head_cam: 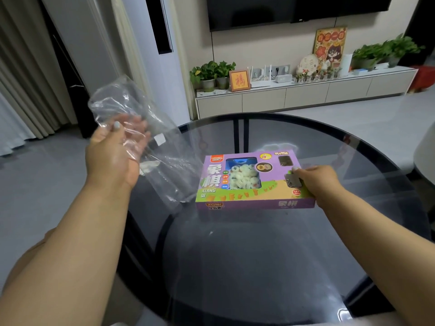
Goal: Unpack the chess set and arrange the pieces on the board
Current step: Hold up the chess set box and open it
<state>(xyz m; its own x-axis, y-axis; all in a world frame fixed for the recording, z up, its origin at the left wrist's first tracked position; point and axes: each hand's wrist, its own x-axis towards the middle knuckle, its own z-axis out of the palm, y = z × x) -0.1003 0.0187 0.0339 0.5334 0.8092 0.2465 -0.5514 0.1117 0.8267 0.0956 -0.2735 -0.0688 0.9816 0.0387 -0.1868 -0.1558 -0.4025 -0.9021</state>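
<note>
Head cam view: the purple chess box (255, 181) sits flat on the round glass bench (259, 255), a bit past its middle. Right hand (314, 181) grips the box's right end, fingers curled over the top. Left hand (115, 151) is up to the left of the box, holding a clear plastic bag (150, 147) off the bench.

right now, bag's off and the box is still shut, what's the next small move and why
Probably drop the plastic bag off to the side. The left hand holds it up beside the table, so only the right hand grips the box, which lies closed with the pieces showing through its window. Opening it likely needs both hands.
</note>
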